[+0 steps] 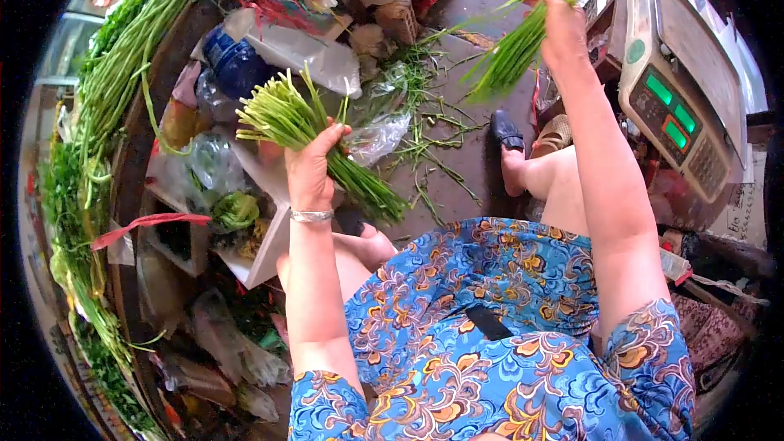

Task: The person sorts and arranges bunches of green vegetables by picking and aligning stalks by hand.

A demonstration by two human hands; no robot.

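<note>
My left hand (312, 170) is wrapped round a thick bunch of green stalks (282, 113), pale cut ends toward the upper left and darker thin ends hanging to the lower right. Stretched out to the upper right, my right hand (562, 31) grips a smaller bunch of thin green stalks (513, 53), whose darker ends point down and left. The two bunches are well apart. Below and between them, loose green trimmings (437, 126) lie scattered on the floor. A bracelet circles my left wrist.
A digital scale (682, 98) with lit green displays stands at the right. Long green beans and leafy greens (122, 65) line a curved shelf at the left. Plastic bags (380, 118), a white foam box (265, 237) and a blue container (233, 57) clutter the floor.
</note>
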